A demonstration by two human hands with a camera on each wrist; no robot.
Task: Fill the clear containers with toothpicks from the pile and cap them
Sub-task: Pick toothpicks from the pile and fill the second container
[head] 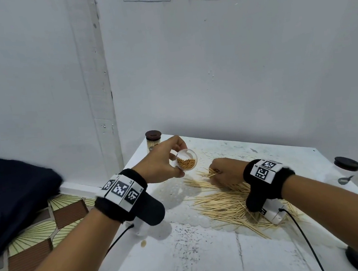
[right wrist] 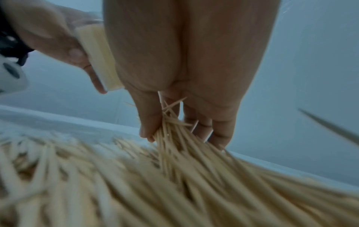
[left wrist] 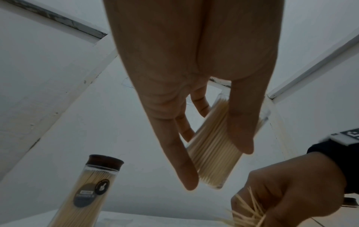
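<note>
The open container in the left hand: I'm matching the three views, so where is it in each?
Head: centre, open container tilted towards the camera.
Left wrist: centre-right, between the fingers.
Right wrist: upper left.
Shared landmark: the right hand gripping toothpicks.

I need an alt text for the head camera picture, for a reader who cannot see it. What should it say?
The left hand holds a tilted, partly filled clear container above a white table, while the right hand grips a bunch of toothpicks from the pile. A filled, capped container stands at the far corner.
</note>
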